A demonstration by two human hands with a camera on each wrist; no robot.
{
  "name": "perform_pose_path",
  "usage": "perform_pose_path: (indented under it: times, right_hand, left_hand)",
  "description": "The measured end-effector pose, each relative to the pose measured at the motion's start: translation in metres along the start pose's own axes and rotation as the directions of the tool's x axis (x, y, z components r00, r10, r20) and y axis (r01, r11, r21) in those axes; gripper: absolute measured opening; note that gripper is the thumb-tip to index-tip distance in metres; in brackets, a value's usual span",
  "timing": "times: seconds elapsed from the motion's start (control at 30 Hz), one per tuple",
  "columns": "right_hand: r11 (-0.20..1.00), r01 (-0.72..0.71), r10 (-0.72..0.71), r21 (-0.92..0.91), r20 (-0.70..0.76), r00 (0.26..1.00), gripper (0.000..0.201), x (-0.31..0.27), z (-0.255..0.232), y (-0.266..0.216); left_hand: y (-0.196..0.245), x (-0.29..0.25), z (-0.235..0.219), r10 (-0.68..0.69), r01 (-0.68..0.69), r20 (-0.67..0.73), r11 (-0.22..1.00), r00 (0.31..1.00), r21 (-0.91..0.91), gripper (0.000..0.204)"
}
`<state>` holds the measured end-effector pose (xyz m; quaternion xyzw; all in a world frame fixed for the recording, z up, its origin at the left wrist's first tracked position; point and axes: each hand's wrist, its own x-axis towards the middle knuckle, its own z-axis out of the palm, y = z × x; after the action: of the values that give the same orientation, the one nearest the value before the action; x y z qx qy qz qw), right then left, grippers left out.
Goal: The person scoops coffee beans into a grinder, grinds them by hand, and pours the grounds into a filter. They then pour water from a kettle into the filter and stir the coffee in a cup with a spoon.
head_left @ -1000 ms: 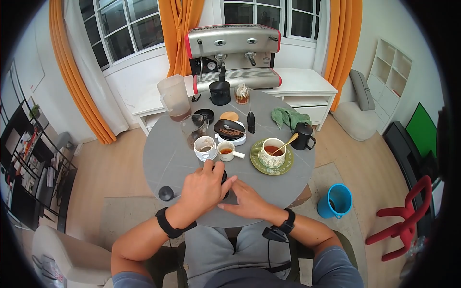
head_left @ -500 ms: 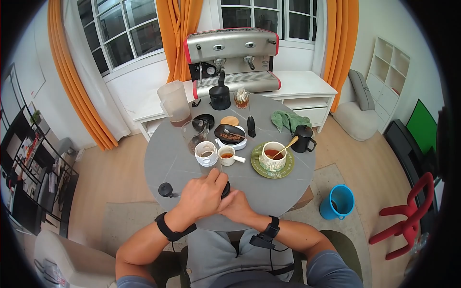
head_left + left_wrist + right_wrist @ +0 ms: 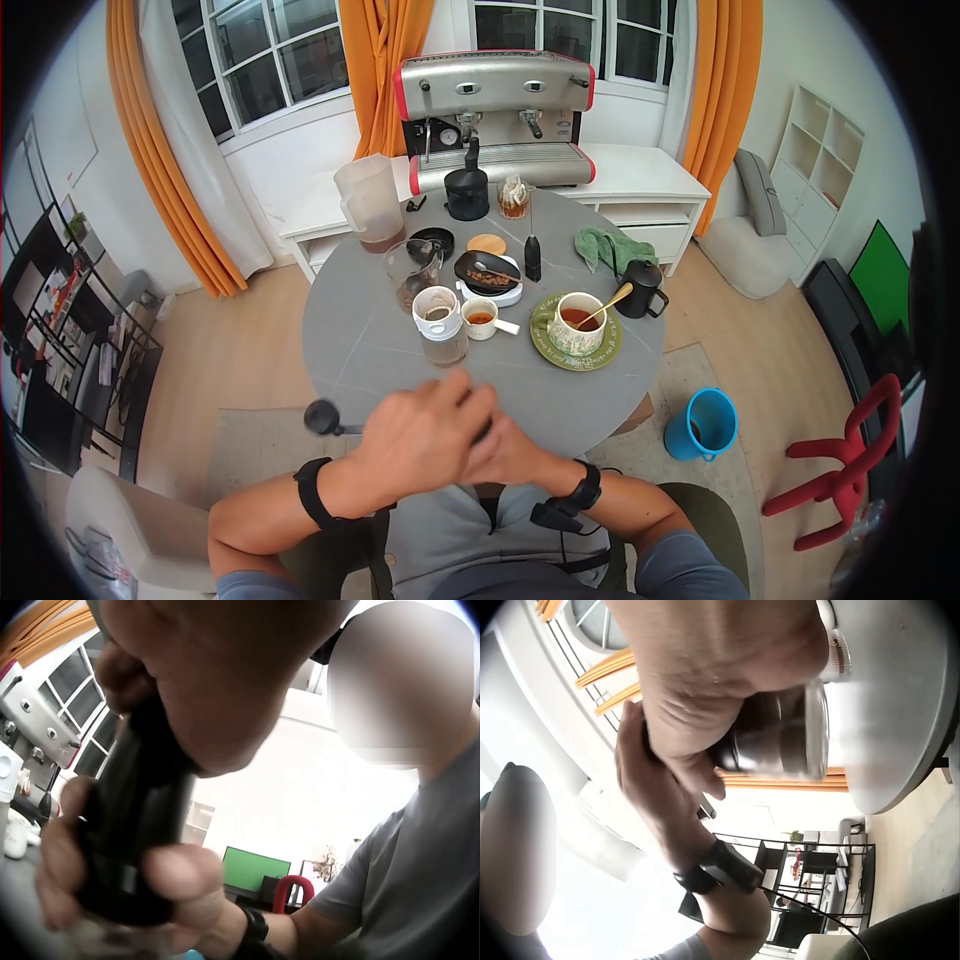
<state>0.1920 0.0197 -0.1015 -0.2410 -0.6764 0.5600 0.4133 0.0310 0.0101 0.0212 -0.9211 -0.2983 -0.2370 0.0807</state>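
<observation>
Both hands hold a black hand coffee grinder [image 3: 142, 817] at the table's near side. My left hand [image 3: 420, 440] grips the upper end, its back covering most of the grinder in the head view. Lower down, the fingers and thumb of my right hand [image 3: 512, 458] wrap round the body, as the left wrist view shows. Out to the left sticks the crank knob [image 3: 322, 417] on its arm. A see-through jar [image 3: 806, 746] with dark contents forms the grinder's base in the right wrist view. Just beyond the hands stands a clear brewer with a white top [image 3: 438, 325].
Close behind are a small handled cup [image 3: 481, 320], a dish of beans [image 3: 488, 272] on a white scale and a glass server [image 3: 410, 270]. A patterned cup [image 3: 577, 335] with a gold spoon sits on a green saucer [image 3: 548, 350]; a black kettle [image 3: 640, 290] stands right of it.
My right hand went from spread fingers beside the grinder to gripping its body. Both hands and the grinder came nearer to me, and the crank knob moved left and lower.
</observation>
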Motion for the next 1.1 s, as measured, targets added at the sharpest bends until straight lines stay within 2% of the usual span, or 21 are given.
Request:
perform_pose_path:
  times: [0.03,0.13,0.17,0.23,0.3,0.37,0.43,0.47,0.5,0.57,0.63,0.67,0.73,0.77,0.83,0.87,0.9,0.93,0.97,1.03,1.1]
  right_hand:
    - [1.000,-0.002,0.002,-0.002,0.003,1.000,0.042,0.002,0.006,-0.001]
    - [0.974,-0.019,-0.055,-0.225,-0.316,0.947,0.044,0.002,0.014,0.002]
    - [0.984,0.065,-0.091,-0.167,-0.152,0.984,0.047,0.001,0.005,0.008]
    - [0.985,0.143,-0.142,-0.099,0.019,0.990,0.049,0.002,-0.006,0.014]
    - [0.922,0.384,-0.374,0.057,0.390,0.842,0.055,-0.001,-0.007,0.019]
    - [0.891,0.454,-0.420,-0.010,0.363,0.832,0.059,0.002,-0.006,0.025]
    - [0.997,-0.067,0.072,-0.032,0.201,0.977,0.054,0.000,-0.008,0.023]
    - [0.990,-0.061,0.039,-0.125,-0.171,0.985,0.049,0.003,0.005,0.015]
    - [0.990,-0.064,0.042,-0.123,-0.170,0.985,0.049,0.006,0.009,0.018]
    - [0.906,-0.012,-0.124,-0.423,-0.292,0.948,0.048,0.014,0.012,0.019]
    - [0.975,0.132,-0.169,-0.177,-0.217,0.961,0.044,0.008,0.000,0.000]
    - [0.950,0.286,-0.279,-0.123,0.070,0.958,0.041,0.007,-0.011,-0.002]
    - [0.948,0.314,-0.294,0.045,0.503,0.813,0.032,-0.003,-0.024,0.013]
    - [0.948,0.315,-0.294,0.044,0.502,0.814,0.032,-0.004,-0.022,0.011]
    - [0.984,0.172,-0.178,0.050,0.391,0.903,0.032,-0.005,-0.020,0.002]
    - [0.996,-0.063,0.043,0.064,0.270,0.962,0.026,-0.007,-0.016,0.010]
    - [0.996,-0.061,0.042,0.063,0.270,0.962,0.026,0.000,-0.008,0.007]
    - [0.995,-0.025,0.017,-0.099,-0.081,0.997,0.026,0.007,0.005,0.001]
    - [0.965,-0.051,-0.064,-0.259,-0.414,0.908,0.026,0.009,0.013,-0.002]
    - [0.972,0.046,-0.129,-0.230,-0.359,0.924,0.033,0.007,0.004,0.009]
    - [0.958,0.286,-0.278,-0.025,0.168,0.946,0.040,0.001,-0.012,0.006]
  left_hand:
    - [0.002,0.001,0.001,-0.235,0.238,-0.036,0.967,0.971,0.096,0.025]
    - [-0.001,0.001,0.014,-0.103,0.114,-0.077,0.981,0.992,0.155,0.026]
    - [-0.006,0.001,0.012,-0.097,0.109,-0.081,0.981,0.992,0.159,0.026]
    - [-0.021,-0.001,0.004,0.324,-0.333,-0.087,0.934,0.942,-0.131,0.026]
    - [-0.020,-0.004,0.006,0.385,-0.395,-0.090,0.891,0.919,-0.223,0.027]
    - [-0.016,-0.002,0.004,0.364,-0.366,-0.051,0.906,0.930,-0.212,0.024]
    - [-0.016,0.000,0.008,0.251,-0.263,-0.084,0.945,0.964,-0.195,0.024]
    - [-0.014,0.002,0.012,-0.043,0.039,-0.068,0.998,0.997,-0.056,0.025]
    - [-0.010,0.004,0.017,-0.333,0.340,-0.090,0.937,0.939,0.079,0.025]
    - [-0.008,0.003,0.019,-0.337,0.345,-0.112,0.937,0.935,0.055,0.027]
    - [-0.014,-0.003,0.012,0.074,-0.076,-0.067,0.997,0.995,-0.024,0.030]
    - [-0.018,-0.006,0.012,0.262,-0.278,-0.121,0.950,0.957,-0.144,0.030]
    - [-0.007,-0.005,0.008,0.334,-0.343,-0.078,0.918,0.939,-0.198,0.029]
    - [-0.003,-0.005,0.007,0.406,-0.401,-0.037,0.880,0.913,-0.254,0.028]
    - [-0.006,-0.003,0.012,0.365,-0.370,-0.068,0.902,0.929,-0.222,0.028]
    - [-0.004,-0.001,0.013,0.059,-0.060,-0.007,0.992,0.998,-0.110,0.028]
    - [-0.003,0.003,0.014,-0.257,0.256,0.015,0.966,0.966,0.017,0.029]
    - [-0.004,0.007,0.018,-0.286,0.290,-0.069,0.956,0.956,0.051,0.028]
    - [-0.003,0.004,0.017,-0.286,0.290,-0.064,0.956,0.956,0.050,0.028]
    - [-0.004,0.002,0.014,0.048,-0.043,-0.098,0.998,0.994,0.052,0.029]
    - [-0.006,-0.002,0.003,0.202,-0.207,-0.077,0.976,0.976,-0.064,0.029]
